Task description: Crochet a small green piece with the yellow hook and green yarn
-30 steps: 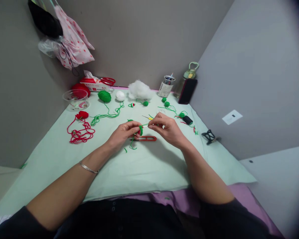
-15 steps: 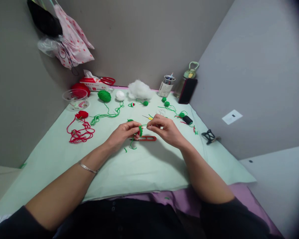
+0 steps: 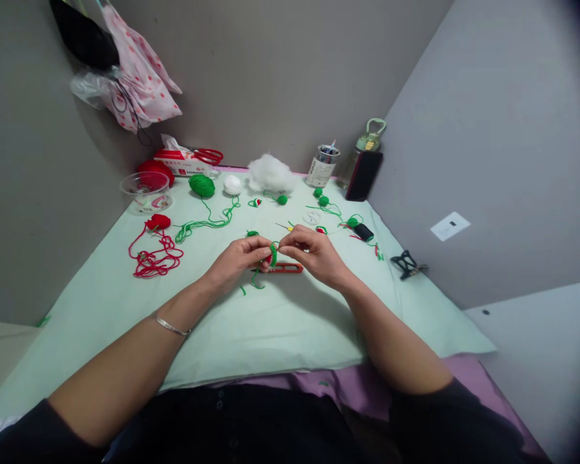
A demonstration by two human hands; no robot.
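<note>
A small green and red crocheted piece [image 3: 273, 255] is pinched in my left hand [image 3: 244, 255], over the middle of the table. Close to its right edge, my right hand [image 3: 309, 251] has thumb and fingertips pressed together on a thin needle, which the fingers now mostly hide. Green yarn shows between the hands, and a loose tail hangs below my left hand. Red-handled thread snips [image 3: 290, 268] lie on the cloth just beneath the hands. A yellow-handled hook [image 3: 289, 228] lies behind my right hand.
Red yarn [image 3: 158, 258] is tangled at left, near a clear plastic tub [image 3: 147, 200]. Farther back are a green ball [image 3: 202, 186], white stuffing [image 3: 270, 174], a pen can [image 3: 321, 167] and a phone [image 3: 365, 176]. A black thread spool [image 3: 364, 232] lies at right.
My right hand has moved left, close against the crocheted piece. The needle that showed between the hands is now mostly hidden. A small red and green piece behind my right hand has come into view.
</note>
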